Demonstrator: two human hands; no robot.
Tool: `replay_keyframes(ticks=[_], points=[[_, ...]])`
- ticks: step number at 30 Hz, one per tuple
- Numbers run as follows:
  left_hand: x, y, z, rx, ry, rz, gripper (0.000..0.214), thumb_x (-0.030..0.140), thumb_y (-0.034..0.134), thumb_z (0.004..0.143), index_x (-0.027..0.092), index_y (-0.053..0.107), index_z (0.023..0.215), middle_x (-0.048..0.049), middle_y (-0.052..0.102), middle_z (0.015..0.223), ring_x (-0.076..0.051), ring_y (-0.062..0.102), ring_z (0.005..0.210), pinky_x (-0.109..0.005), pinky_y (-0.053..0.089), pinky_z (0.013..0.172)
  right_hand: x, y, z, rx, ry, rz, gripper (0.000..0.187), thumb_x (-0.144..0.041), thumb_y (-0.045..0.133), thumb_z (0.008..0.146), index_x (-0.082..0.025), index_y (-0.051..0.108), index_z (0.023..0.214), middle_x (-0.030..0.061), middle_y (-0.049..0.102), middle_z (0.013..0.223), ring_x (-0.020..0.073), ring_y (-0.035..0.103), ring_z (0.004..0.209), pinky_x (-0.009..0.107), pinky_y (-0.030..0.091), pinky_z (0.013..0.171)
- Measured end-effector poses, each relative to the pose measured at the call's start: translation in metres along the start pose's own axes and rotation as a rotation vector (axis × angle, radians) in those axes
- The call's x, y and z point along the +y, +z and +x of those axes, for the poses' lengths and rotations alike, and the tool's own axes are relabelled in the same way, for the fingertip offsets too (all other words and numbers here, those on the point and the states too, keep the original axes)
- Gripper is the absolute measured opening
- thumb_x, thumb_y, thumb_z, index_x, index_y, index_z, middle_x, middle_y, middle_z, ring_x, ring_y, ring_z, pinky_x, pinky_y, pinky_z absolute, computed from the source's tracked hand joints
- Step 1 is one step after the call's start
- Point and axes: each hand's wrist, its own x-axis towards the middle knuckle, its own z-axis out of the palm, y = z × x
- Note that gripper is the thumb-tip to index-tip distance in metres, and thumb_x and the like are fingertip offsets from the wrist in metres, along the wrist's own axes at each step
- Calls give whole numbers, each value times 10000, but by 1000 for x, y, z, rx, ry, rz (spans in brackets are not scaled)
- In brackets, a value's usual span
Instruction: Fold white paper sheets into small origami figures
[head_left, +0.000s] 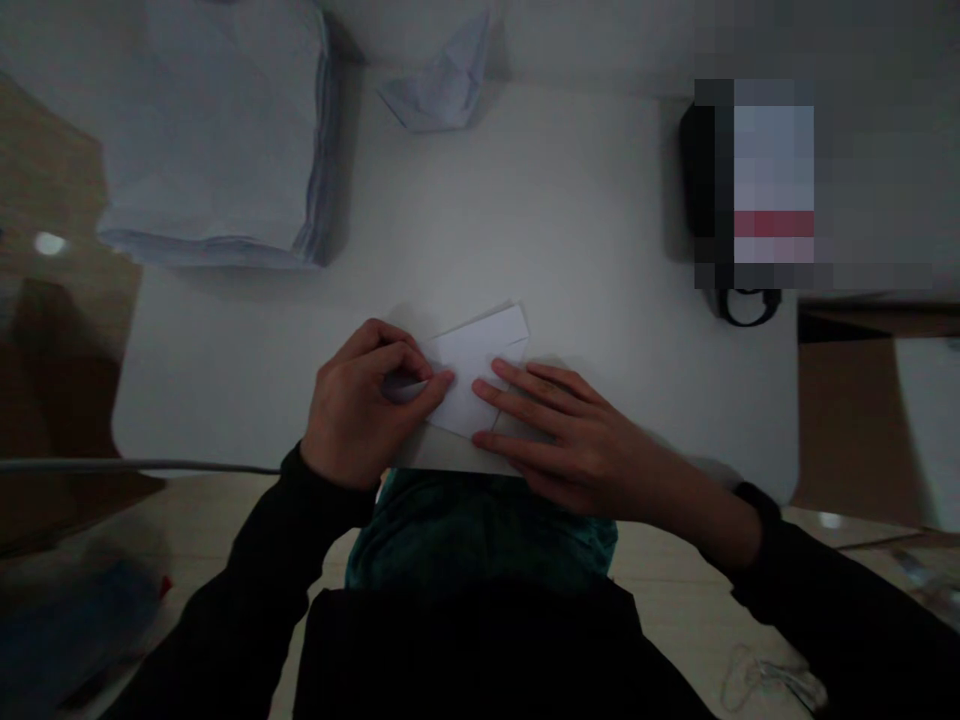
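Note:
A small folded sheet of white paper (480, 350) lies near the front edge of the white table. My left hand (375, 400) pinches its left corner between thumb and fingers, the thumb resting on top of the paper. From the right, my right hand (566, 430) presses the paper down with its fingers spread and laid flat. Several folded layers show at the paper's upper right end. Its left tip is partly hidden behind my left fingers.
At the back left stands a thick stack of white paper (225, 150). A folded paper boat (442, 85) sits at the table's back edge. A black object with a strap (701, 190), partly pixelated, is at the back right. A grey cable (150, 465) runs in from the left.

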Motion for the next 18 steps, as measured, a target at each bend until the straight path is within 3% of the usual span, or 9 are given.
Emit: replay_keyframes(ticks=[7,12,15,18], points=[[-4,3,10,25,61,-20,207,289,709,817,190,613,664,-29,627,905,-154,613,816,-327,524,779,3,2,9,-24,-42,-107,488,-281,636,894,-264,570,1377,93,468,1548,320,430,1415,534,333,1143],[-6,3,14,33,70,-18,191,268,722,812,201,609,673,-27,633,940,-163,622,842,-335,530,812,6,-2,26,33,-138,-192,378,-234,520,962,-163,610,1322,116,639,1365,263,577,1226,467,401,1077],[-8,2,15,30,73,-21,195,277,729,804,200,610,671,-24,635,931,-158,624,835,-325,531,811,9,1,33,92,-194,-212,375,-212,489,974,-100,606,1312,128,687,1275,247,607,1150,418,460,997],[-8,0,18,6,81,-32,197,277,727,800,190,613,664,-32,635,926,-157,625,828,-328,531,820,11,4,33,108,-194,-214,379,-235,514,963,-108,606,1307,129,673,1296,262,597,1166,421,478,979]])
